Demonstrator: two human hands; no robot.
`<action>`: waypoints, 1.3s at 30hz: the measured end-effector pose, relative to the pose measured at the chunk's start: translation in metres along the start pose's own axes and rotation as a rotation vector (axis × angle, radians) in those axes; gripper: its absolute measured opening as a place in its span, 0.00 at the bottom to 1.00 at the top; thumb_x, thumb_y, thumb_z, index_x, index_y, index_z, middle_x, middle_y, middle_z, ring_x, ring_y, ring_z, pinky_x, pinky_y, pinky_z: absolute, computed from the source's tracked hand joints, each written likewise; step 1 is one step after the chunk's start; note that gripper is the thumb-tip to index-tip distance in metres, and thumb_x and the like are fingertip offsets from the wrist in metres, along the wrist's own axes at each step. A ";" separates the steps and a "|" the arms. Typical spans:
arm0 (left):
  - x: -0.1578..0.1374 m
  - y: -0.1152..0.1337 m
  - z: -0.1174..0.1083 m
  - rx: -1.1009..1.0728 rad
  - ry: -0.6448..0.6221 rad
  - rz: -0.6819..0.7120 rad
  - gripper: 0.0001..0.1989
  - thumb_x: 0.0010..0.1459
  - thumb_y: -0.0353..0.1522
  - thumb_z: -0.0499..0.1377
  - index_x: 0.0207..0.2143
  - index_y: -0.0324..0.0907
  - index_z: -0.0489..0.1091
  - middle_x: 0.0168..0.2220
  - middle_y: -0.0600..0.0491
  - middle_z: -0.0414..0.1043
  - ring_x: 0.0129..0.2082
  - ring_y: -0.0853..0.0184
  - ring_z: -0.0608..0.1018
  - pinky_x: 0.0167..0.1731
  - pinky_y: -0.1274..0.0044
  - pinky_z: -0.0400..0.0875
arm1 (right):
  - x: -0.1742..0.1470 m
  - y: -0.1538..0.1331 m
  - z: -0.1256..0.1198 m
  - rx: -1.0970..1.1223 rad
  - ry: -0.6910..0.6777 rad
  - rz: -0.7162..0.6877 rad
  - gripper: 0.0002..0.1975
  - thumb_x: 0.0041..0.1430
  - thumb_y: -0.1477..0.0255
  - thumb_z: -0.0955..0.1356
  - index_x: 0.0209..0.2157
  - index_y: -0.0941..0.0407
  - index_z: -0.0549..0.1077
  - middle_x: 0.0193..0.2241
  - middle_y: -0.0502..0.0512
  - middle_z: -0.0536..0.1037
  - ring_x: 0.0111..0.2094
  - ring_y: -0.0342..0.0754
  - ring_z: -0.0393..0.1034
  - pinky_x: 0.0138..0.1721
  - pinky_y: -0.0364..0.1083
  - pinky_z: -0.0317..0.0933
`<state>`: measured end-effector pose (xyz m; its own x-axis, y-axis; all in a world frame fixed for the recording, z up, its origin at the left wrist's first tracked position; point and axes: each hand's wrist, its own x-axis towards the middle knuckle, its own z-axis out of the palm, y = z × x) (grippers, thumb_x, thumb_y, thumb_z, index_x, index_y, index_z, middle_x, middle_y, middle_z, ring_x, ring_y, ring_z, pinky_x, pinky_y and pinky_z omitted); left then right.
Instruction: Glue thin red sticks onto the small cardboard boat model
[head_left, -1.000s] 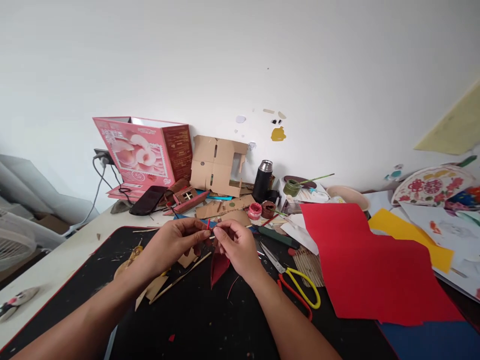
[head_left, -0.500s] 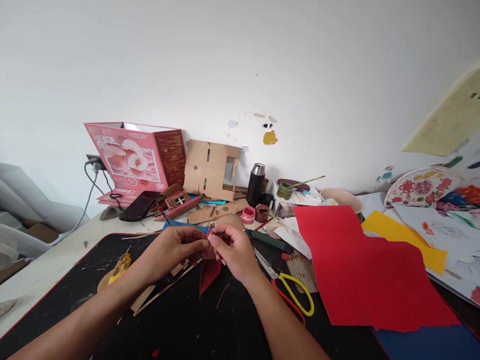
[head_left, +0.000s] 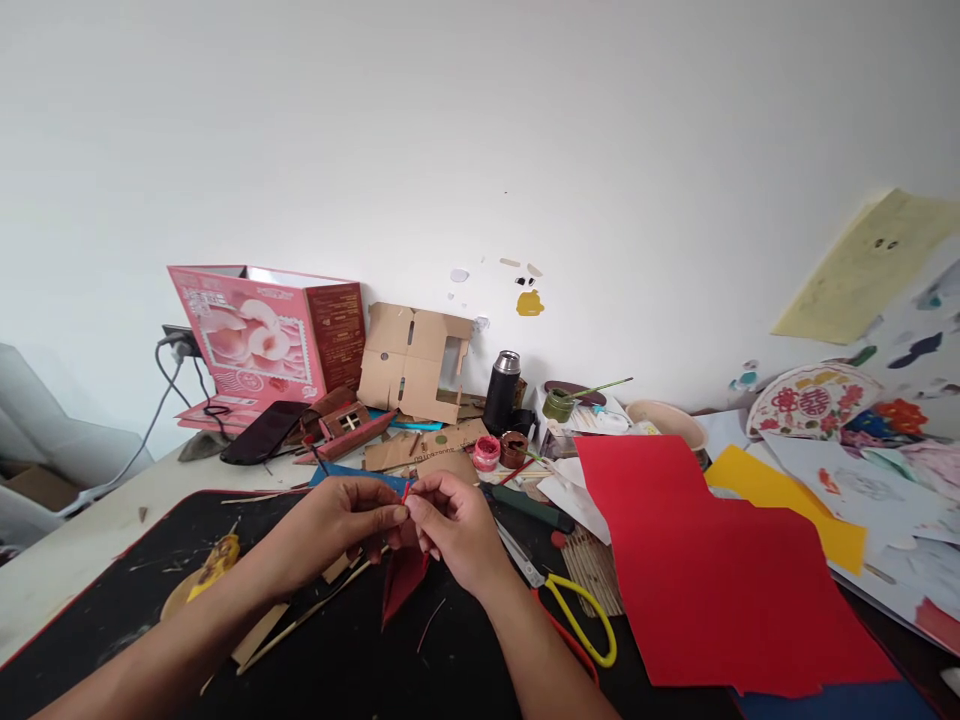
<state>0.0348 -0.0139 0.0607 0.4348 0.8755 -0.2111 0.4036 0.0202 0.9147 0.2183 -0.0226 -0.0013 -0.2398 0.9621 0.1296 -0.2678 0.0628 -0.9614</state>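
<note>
My left hand [head_left: 349, 525] and my right hand [head_left: 459, 530] meet over the black mat [head_left: 352, 660]. Their thumbs and fingers pinch a thin red strip [head_left: 407, 490], whose tip pokes up between the fingertips. Below the fingers shows a dark red pointed piece [head_left: 403, 585]; its upper part is hidden by the hands, and I cannot tell whether it joins the strip. To the right of my right wrist lie scissors [head_left: 551, 582] with yellow and red handles. Thin wooden sticks [head_left: 300, 625] lie under my left forearm.
Red sheets [head_left: 720, 580] cover the right side. Behind the hands stand small paint jars [head_left: 486, 453], a black flask [head_left: 502, 390] and cut cardboard [head_left: 412, 360]. A small red model boat [head_left: 346, 430], a phone [head_left: 266, 432] and a pink box [head_left: 262, 335] are at the back left.
The view has tilted up and turned slightly right, so everything sits lower and further left. Both hands keep their pinch on the red strip, with only slight finger movement.
</note>
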 end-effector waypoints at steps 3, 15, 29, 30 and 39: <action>0.000 -0.001 0.000 -0.014 -0.013 0.007 0.29 0.47 0.58 0.70 0.30 0.41 0.78 0.27 0.53 0.81 0.25 0.66 0.78 0.25 0.78 0.63 | -0.001 -0.001 0.001 0.001 -0.008 -0.001 0.24 0.55 0.51 0.78 0.38 0.56 0.73 0.19 0.42 0.70 0.18 0.39 0.61 0.17 0.39 0.52; -0.004 -0.006 -0.002 -0.029 -0.052 -0.021 0.28 0.48 0.57 0.71 0.32 0.41 0.80 0.28 0.53 0.82 0.25 0.67 0.77 0.25 0.78 0.60 | -0.004 -0.002 0.002 -0.013 -0.041 0.002 0.21 0.57 0.54 0.77 0.37 0.56 0.73 0.19 0.42 0.70 0.18 0.39 0.61 0.18 0.39 0.53; -0.007 -0.003 0.001 -0.080 -0.040 -0.076 0.28 0.42 0.56 0.74 0.28 0.41 0.77 0.25 0.53 0.80 0.24 0.68 0.76 0.23 0.79 0.59 | -0.005 -0.007 0.002 -0.042 -0.085 0.003 0.15 0.59 0.60 0.74 0.37 0.56 0.72 0.19 0.42 0.70 0.17 0.39 0.61 0.19 0.40 0.53; -0.007 -0.003 0.001 -0.076 -0.042 -0.076 0.28 0.42 0.56 0.74 0.28 0.41 0.77 0.25 0.53 0.80 0.24 0.68 0.76 0.23 0.79 0.59 | -0.006 -0.008 0.002 -0.043 -0.087 -0.001 0.14 0.59 0.60 0.74 0.37 0.56 0.72 0.19 0.42 0.70 0.17 0.39 0.61 0.19 0.40 0.53; -0.008 -0.006 -0.002 -0.056 -0.065 -0.057 0.27 0.47 0.55 0.73 0.30 0.41 0.78 0.26 0.52 0.81 0.25 0.67 0.77 0.23 0.80 0.60 | -0.005 -0.008 0.002 -0.047 -0.093 0.006 0.17 0.59 0.58 0.75 0.37 0.56 0.73 0.20 0.42 0.71 0.18 0.39 0.61 0.19 0.40 0.54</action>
<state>0.0274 -0.0198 0.0573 0.4641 0.8390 -0.2841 0.3849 0.0978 0.9178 0.2204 -0.0288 0.0059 -0.3276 0.9339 0.1433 -0.2221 0.0713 -0.9724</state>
